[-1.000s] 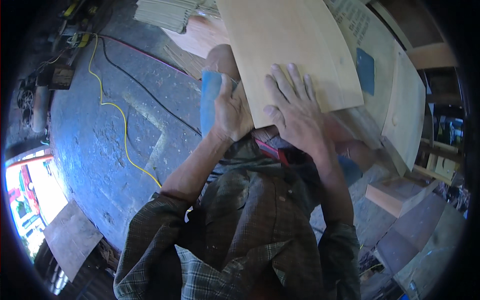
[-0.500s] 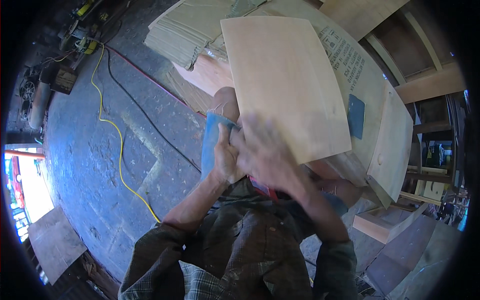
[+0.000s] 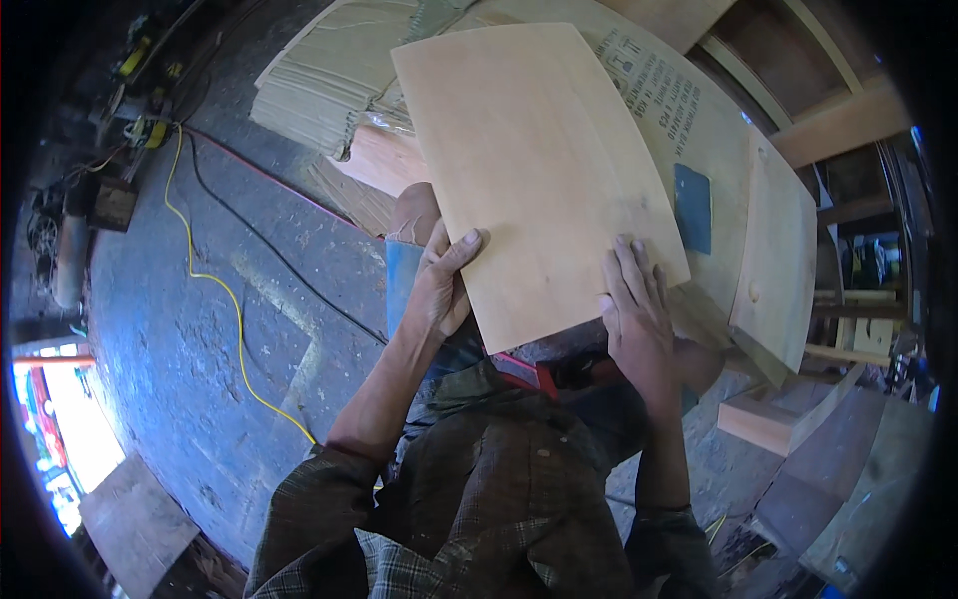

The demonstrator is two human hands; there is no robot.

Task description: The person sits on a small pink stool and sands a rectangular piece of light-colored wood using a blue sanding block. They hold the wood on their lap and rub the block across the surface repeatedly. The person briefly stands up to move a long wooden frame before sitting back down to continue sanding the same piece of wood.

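I take this for a woodworking workshop, going by what reaches me over the feed. A pale wooden panel (image 3: 539,180) fills the upper middle of my view, with flattened cardboard (image 3: 309,100) beside it, and bare timber framing (image 3: 848,120) runs along the upper right. At lower right I make out a box-like wooden piece (image 3: 753,424). A yellow cord (image 3: 241,334) and a black cord (image 3: 279,250) trail over the scuffed, hard floor (image 3: 190,399) toward dark equipment (image 3: 72,255) at upper left (too dim for me to name). Daylight glares through an opening (image 3: 88,424) at lower left.
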